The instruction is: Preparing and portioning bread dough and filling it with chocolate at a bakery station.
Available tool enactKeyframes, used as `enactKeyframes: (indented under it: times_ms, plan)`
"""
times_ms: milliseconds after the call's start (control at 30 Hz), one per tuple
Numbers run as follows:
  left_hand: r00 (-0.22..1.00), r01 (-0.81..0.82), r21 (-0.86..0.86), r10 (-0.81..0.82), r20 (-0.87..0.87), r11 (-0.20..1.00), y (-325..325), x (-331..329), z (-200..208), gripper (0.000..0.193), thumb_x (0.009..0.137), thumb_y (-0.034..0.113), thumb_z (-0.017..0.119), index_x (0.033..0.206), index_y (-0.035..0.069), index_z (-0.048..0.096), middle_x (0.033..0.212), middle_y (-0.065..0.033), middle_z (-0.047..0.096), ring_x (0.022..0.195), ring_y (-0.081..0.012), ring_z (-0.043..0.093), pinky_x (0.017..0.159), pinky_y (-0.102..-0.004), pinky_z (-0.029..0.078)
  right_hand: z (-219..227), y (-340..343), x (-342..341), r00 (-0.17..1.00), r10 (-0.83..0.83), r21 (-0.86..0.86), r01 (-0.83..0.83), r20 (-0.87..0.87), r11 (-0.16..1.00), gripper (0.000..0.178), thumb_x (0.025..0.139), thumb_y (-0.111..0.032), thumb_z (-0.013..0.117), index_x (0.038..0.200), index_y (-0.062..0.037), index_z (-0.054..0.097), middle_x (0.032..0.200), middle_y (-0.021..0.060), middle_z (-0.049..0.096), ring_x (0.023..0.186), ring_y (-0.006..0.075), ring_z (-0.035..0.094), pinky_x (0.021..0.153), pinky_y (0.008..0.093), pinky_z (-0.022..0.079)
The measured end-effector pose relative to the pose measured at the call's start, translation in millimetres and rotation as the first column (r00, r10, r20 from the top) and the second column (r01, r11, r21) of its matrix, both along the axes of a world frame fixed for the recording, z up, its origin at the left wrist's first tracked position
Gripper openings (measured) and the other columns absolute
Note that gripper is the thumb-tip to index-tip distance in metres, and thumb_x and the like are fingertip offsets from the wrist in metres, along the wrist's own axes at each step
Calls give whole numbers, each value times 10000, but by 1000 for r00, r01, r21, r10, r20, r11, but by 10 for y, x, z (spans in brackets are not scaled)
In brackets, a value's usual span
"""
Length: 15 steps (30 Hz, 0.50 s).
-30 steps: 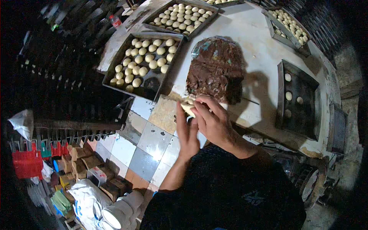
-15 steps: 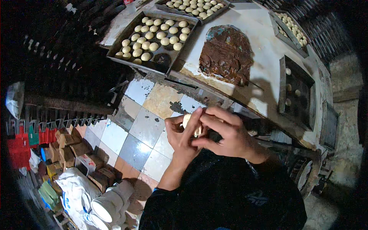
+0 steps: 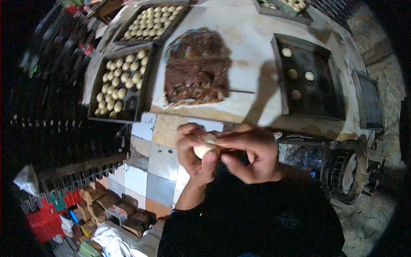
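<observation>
A pale, round dough ball (image 3: 200,150) is held in front of my body, just short of the table's near edge. Curled around its left side, my left hand (image 3: 190,154) is closed, with the thumb pressed on the near face. At the right side of the dough, my right hand (image 3: 253,153) has its fingertips and thumb brought together on the edge. Motion blurs the fingers a little, and they partly cover the dough. Beyond the hands, a thick mound of dark brown paste (image 3: 197,70) lies on the table, with a thin dark stick (image 3: 242,91) reaching out from its right side.
On the pale tabletop (image 3: 252,47), two dark trays of dough balls stand at the left, the nearer tray (image 3: 144,92) by the edge. A dark tray (image 3: 319,100) at the right holds several balls. Below are a tiled floor (image 3: 162,165), cardboard boxes (image 3: 107,199) and a round machine part (image 3: 343,173).
The view has swung to the right, so the table and trays sit farther left. My left thumb now lies across the near side of the dough, and my right fingers have closed onto its edge.
</observation>
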<state>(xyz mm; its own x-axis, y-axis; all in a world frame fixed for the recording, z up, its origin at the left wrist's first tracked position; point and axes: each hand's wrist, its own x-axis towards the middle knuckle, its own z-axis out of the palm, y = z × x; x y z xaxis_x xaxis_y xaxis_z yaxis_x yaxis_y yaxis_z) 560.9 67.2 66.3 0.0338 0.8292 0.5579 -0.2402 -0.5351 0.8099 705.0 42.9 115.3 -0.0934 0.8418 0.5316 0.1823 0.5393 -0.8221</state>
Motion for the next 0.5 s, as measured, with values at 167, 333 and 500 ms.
enactKeyframes:
  times_ms: [167,333,500]
  plan:
    - [996,1,-84,6,92,996,273,1261,159,836,690,441,809,1250,-5,376,1089,-113,426,924,-181,453,784,-332,413,-201,101,1016,972,-236,270,225,11,936,313,719,-23,746,1022,-4,669,1040,146,655,887,275,677,765,357,560]
    - [935,340,-22,-341,-101,940,715,2269,123,188,672,110,772,755,15,633,771,-99,617,725,-221,577,652,-317,471,-635,-10,2047,993,-86,-251,62,-84,966,43,803,-12,637,828,-8,602,808,115,641,728,169,610,673,278,471]
    - [747,93,-327,-283,-602,940,817,2747,-482,233,751,81,756,662,-9,560,681,-107,583,709,-196,584,646,-308,469,-511,258,2645,929,-328,-308,367,173,878,227,923,-188,527,989,13,608,941,153,635,866,268,623,791,379,491]
